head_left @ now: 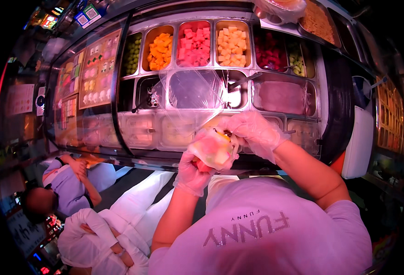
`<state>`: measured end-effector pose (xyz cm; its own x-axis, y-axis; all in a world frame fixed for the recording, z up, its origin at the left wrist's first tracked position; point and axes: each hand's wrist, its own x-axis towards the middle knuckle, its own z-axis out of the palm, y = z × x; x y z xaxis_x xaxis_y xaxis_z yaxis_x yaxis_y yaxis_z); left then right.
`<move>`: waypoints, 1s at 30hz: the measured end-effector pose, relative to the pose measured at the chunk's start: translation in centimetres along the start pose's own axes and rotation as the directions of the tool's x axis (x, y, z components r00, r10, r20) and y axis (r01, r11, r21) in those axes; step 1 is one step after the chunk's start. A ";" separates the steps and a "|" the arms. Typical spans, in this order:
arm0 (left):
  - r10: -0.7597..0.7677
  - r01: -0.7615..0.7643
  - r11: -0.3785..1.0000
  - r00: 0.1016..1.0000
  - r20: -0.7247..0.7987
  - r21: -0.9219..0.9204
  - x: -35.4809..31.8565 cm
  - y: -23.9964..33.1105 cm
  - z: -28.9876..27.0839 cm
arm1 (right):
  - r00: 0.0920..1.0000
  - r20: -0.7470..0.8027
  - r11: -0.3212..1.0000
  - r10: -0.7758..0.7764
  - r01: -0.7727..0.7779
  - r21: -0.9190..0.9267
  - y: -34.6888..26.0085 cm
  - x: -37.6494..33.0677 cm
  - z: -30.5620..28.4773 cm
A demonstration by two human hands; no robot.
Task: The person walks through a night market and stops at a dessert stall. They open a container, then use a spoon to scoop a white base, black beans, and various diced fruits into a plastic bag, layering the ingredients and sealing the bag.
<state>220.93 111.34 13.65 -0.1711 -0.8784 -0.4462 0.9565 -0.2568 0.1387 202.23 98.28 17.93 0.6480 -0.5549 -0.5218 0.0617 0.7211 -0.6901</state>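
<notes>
In my gloved left hand (192, 175) rests a soft, pale, thin-skinned fruit wrap (211, 147), its fingers curled around the lower side. Pink, yellow and whitish pieces show through the skin, and an orange piece with dark bits peeks out at the top. My right hand (254, 133), also in a see-through glove, comes from the right with its fingers closed at the wrap's upper edge; the fingertips are partly hidden. A thin transparent sheet (195, 89) lies over the metal tubs just beyond both hands.
Metal tubs hold orange cubes (160, 51), pink cubes (193, 46) and pale yellow cubes (232, 46). A spoon handle (245, 80) juts from a middle tub. Left, small sweets (96, 73) sit behind glass. Two people (80, 178) are across the counter's left end.
</notes>
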 end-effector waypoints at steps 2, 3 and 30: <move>0.010 -0.010 1.000 1.000 0.020 -0.012 0.1 -0.3 0.4 | 0.972 0.015 0.968 -0.237 0.237 -0.084 1.4 0.3 -0.1; 0.020 -0.020 1.000 1.000 0.023 -0.022 0.1 -0.4 0.4 | 0.975 0.015 0.968 -0.223 0.223 -0.119 1.3 0.2 -0.3; 0.003 -0.006 0.998 0.999 0.044 0.066 -0.3 -2.3 2.9 | 0.503 0.261 0.197 -0.824 0.686 -0.700 1.2 1.5 -2.7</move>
<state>218.09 111.07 16.02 -0.1784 -0.8961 -0.4064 0.9398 -0.2775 0.1995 201.19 97.15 14.98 0.4729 -0.7650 0.4372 -0.0746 -0.5292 -0.8452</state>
